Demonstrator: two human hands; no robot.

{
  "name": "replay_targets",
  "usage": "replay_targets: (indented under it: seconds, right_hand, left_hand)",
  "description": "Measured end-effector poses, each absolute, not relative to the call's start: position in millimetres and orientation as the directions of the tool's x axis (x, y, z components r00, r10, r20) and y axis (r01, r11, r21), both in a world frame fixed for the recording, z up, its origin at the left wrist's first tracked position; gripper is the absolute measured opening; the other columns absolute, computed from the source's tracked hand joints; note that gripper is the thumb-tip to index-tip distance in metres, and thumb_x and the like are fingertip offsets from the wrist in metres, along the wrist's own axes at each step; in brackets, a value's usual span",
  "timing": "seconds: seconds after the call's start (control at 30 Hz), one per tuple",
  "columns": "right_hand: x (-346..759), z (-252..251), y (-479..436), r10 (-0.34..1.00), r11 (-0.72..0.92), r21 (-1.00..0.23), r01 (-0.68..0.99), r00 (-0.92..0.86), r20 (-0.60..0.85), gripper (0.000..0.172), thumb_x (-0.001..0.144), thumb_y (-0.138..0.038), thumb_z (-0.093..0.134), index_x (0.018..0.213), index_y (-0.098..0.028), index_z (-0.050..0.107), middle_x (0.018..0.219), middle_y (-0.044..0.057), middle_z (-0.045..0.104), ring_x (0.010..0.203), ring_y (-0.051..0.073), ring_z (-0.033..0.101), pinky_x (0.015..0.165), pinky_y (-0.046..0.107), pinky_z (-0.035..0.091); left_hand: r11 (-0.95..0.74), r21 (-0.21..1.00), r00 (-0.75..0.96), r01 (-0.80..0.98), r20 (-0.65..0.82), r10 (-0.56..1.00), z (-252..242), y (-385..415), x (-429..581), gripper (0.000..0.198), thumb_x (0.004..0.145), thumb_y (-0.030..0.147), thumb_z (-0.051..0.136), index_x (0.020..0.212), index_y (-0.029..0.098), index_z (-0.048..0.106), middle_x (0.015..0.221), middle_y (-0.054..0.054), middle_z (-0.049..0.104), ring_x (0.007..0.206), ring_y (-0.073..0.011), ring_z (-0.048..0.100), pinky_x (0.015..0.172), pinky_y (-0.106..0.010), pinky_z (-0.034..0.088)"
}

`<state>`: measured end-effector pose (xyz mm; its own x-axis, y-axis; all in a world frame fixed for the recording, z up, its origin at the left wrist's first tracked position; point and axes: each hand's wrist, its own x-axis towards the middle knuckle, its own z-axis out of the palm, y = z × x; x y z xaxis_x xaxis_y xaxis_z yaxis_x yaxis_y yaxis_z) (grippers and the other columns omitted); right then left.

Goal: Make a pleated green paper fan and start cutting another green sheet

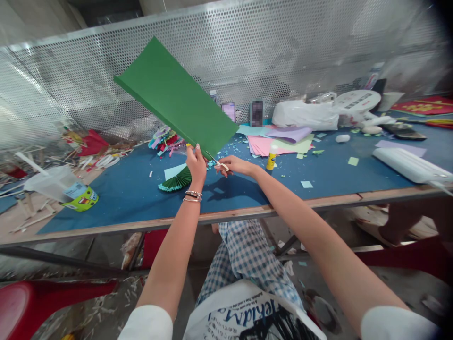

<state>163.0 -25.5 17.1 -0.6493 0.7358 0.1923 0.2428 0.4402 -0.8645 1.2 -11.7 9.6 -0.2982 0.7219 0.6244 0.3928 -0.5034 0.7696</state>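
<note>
A large green sheet [177,94] is held up at a slant above the blue tabletop. My left hand [196,163] grips its lower edge, fingers closed on the paper. Just to the right, my right hand [231,165] is closed around small scissors [222,165] with pale handles; their blades point up-left at the sheet's lower edge. Behind my left wrist lies a dark green pleated fan [178,181] with a light blue fringed edge, partly hidden. A yellow glue stick [271,158] stands upright to the right of my right hand.
Coloured sheets [262,145] and paper scraps lie behind the glue stick. Two phones, one of them dark [256,114], lean by the perforated metal panel [247,47]. A plastic cup [56,182] stands at left; a white device [412,165] lies at right. The table's front edge [247,213] runs below my forearms.
</note>
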Motion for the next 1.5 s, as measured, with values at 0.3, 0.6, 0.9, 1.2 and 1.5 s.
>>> replay_targets:
  seconds: [0.3, 0.6, 0.9, 1.2, 1.5]
  right_hand:
    - [162.6, 17.7, -26.1, 0.73, 0.449, -0.86, 0.242, -0.655, 0.197, 0.039, 0.08, -0.053, 0.054, 0.073, -0.014, 0.056, 0.056, -0.002, 0.054, 0.049, 0.008, 0.043, 0.049, 0.022, 0.034]
    - [162.3, 19.8, -28.7, 0.701, 0.493, -0.834, 0.248, -0.681, 0.212, 0.037, 0.08, -0.05, 0.055, 0.071, -0.015, 0.053, 0.056, -0.003, 0.052, 0.049, 0.007, 0.042, 0.05, 0.022, 0.034]
    - [162.9, 16.5, -25.9, 0.705, 0.493, -0.829, 0.265, -0.68, 0.202, 0.037, 0.079, -0.051, 0.055, 0.073, -0.014, 0.053, 0.056, -0.004, 0.051, 0.049, 0.007, 0.041, 0.05, 0.022, 0.033]
    - [163.4, 17.8, -27.5, 0.706, 0.499, -0.823, 0.271, -0.677, 0.206, 0.038, 0.078, -0.052, 0.057, 0.073, -0.014, 0.054, 0.055, -0.004, 0.05, 0.049, 0.007, 0.041, 0.05, 0.022, 0.033]
    - [163.0, 16.8, -25.9, 0.719, 0.488, -0.829, 0.273, -0.665, 0.204, 0.038, 0.079, -0.052, 0.054, 0.071, -0.015, 0.052, 0.055, -0.003, 0.052, 0.048, 0.007, 0.043, 0.05, 0.022, 0.034]
  left_hand:
    - [-0.495, 0.78, -0.298, 0.382, 0.612, 0.733, 10.6, -12.5, 1.8, 0.05, 0.087, 0.064, 0.028, 0.096, 0.018, 0.048, 0.049, 0.006, 0.043, 0.041, -0.0129, 0.048, 0.049, -0.026, 0.039]
    - [-0.524, 0.767, -0.299, 0.371, 0.633, 0.714, 10.3, -10.7, 0.8, 0.045, 0.087, 0.063, 0.03, 0.089, 0.02, 0.044, 0.046, 0.009, 0.04, 0.037, -0.011, 0.045, 0.044, -0.024, 0.037]
    - [-0.527, 0.769, -0.3, 0.361, 0.631, 0.716, 9.4, -9.6, 0.9, 0.047, 0.087, 0.064, 0.031, 0.091, 0.019, 0.045, 0.046, 0.009, 0.039, 0.037, -0.0109, 0.046, 0.044, -0.024, 0.037]
    - [-0.525, 0.752, -0.298, 0.399, 0.648, 0.701, 8.2, -7.2, 0.1, 0.047, 0.088, 0.063, 0.03, 0.09, 0.019, 0.047, 0.047, 0.008, 0.04, 0.04, -0.0118, 0.048, 0.049, -0.026, 0.039]
    - [-0.538, 0.747, -0.251, 0.391, 0.649, 0.718, 7.6, -9.7, 2.7, 0.048, 0.087, 0.063, 0.031, 0.095, 0.018, 0.047, 0.046, 0.007, 0.044, 0.043, -0.0138, 0.051, 0.051, -0.026, 0.04]
